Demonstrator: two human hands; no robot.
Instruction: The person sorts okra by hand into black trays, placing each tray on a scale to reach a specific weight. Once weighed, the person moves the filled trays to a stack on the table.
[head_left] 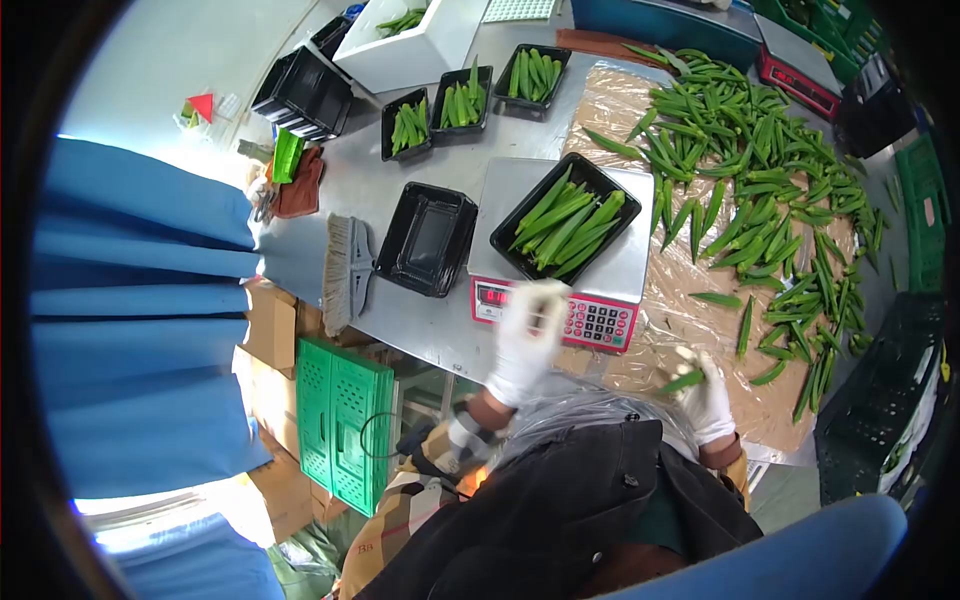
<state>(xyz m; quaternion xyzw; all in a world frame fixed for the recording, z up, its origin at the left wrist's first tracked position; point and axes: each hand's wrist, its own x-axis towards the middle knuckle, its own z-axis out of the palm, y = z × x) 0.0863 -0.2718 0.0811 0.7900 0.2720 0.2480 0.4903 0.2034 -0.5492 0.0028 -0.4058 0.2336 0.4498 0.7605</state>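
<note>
Left hand [525,345]: gloved, raised over the front edge of the weighing scale [560,290], fingers loosely spread, holding nothing visible; motion blur limits detail.
Right hand [705,395]: gloved, closed around a single okra pod [683,381], held at the near edge of the plastic sheet [690,300].
Okra pod, handling: judged light, fairly stiff and ridged, with a tapering tip likely to snap if bent; best gripped at mid-body or near the stem end.
Tray on scale [566,218]: black plastic, sits on the scale platform, filled with okra pods laid roughly parallel.
Empty tray [426,238]: black, just left of the scale, nothing inside.
Filled trays [470,98]: three black trays in a row at the far side of the table, each holding okra.
White bin [410,45]: beyond those trays, a few green pods inside.
Tray stack [305,92]: nested black trays, far left.
Loose okra pile [770,180]: spread across the plastic sheet, right of the scale.
Hand brush [345,270]: lies at the table's left edge.
</note>
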